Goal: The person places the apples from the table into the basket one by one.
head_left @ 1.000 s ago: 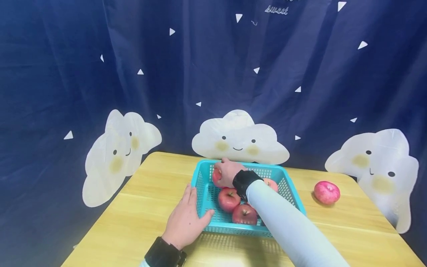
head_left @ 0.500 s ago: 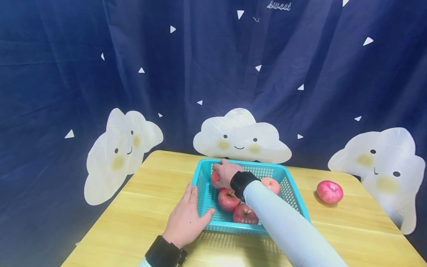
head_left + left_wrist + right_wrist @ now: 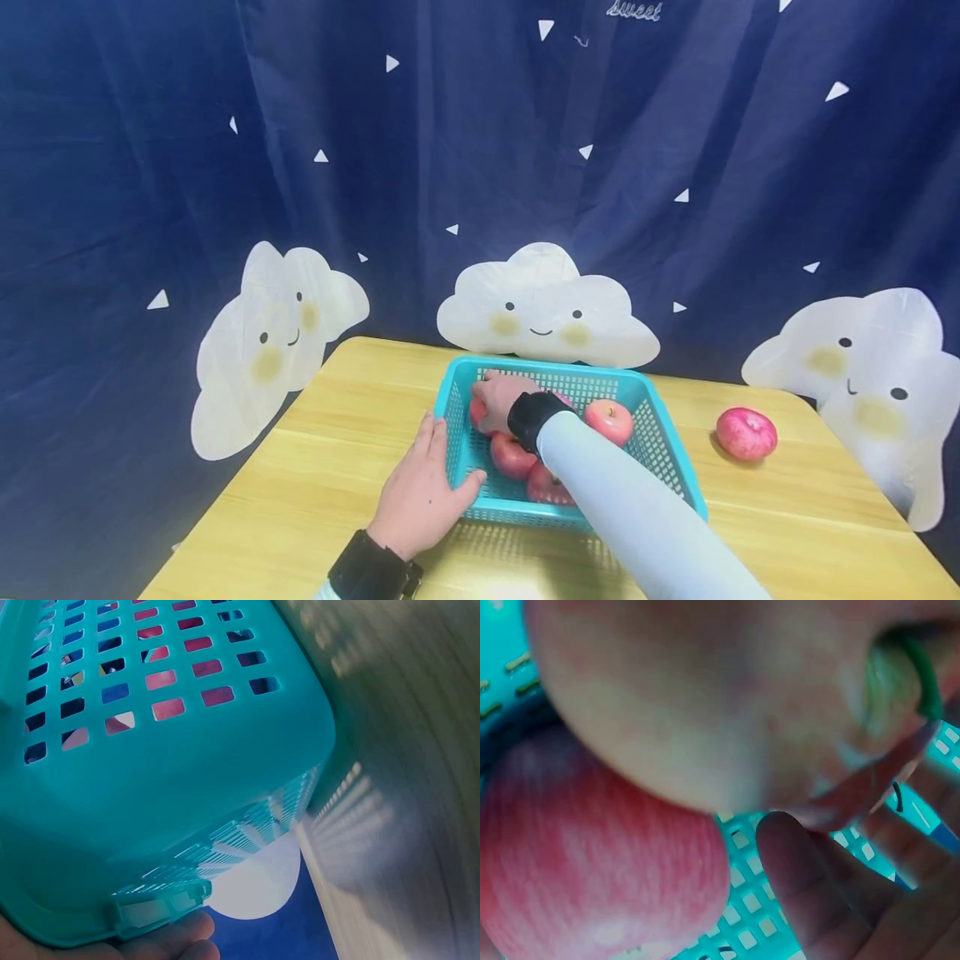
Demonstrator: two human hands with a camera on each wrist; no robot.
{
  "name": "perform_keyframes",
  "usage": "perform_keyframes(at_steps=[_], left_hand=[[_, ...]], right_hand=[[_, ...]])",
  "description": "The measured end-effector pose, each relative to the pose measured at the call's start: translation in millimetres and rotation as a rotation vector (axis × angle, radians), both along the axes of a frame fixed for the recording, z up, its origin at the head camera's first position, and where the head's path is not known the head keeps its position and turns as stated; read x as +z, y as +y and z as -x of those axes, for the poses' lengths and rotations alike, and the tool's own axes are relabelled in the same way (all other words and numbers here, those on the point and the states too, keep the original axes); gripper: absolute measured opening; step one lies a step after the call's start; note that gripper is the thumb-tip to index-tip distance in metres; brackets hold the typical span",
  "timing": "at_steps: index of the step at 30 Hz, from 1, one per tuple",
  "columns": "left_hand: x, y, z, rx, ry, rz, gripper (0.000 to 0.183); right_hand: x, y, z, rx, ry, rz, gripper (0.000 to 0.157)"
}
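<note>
In the head view, my right hand [image 3: 501, 402] is inside the turquoise plastic basket [image 3: 577, 515], gripping a red apple [image 3: 477, 413] near the back left corner. The palm hides much of that apple. Right beside the hand lies a second red apple [image 3: 513, 456], and another apple [image 3: 546, 485] sits in front, partly behind the sleeve. In the right wrist view, fingers [image 3: 795, 862] show close to a large pale apple [image 3: 690, 697] and a red apple [image 3: 600, 847]. My left hand [image 3: 423, 492] rests with straight fingers along the basket's left side, thumb at its rim.
A paler apple [image 3: 608, 422] lies in the basket's right part. Behind the right wrist, a pink fruit [image 3: 562, 399] is mostly hidden. A round pink fruit [image 3: 747, 433] stands on the wooden table [image 3: 810, 500]. A dark blue curtain [image 3: 480, 150] hangs behind.
My right hand has shifted slightly left and nearer inside the basket, still with the apple. More of the paler apple shows. The left hand stays at the basket's side.
</note>
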State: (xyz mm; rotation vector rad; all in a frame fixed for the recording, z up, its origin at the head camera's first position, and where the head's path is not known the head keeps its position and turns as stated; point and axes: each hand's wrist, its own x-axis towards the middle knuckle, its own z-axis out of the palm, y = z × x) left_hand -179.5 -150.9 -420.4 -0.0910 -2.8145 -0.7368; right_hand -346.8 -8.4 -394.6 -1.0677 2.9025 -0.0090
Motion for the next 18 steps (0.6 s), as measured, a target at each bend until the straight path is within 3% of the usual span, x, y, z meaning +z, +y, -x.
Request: perform_keyframes(at_steps=[11,18], left_hand=[[0.8,0.0,0.5,0.003,-0.007,0.003,0.094],[1.6,0.4,-0.7,0.004,-0.01,0.006,0.095]], right_hand=[[6.2,0.6,-4.2,0.072,0.002,-0.007,0.05],[1.4,-2.1,-5.1,0.079,-0.01,0.021,0.052]])
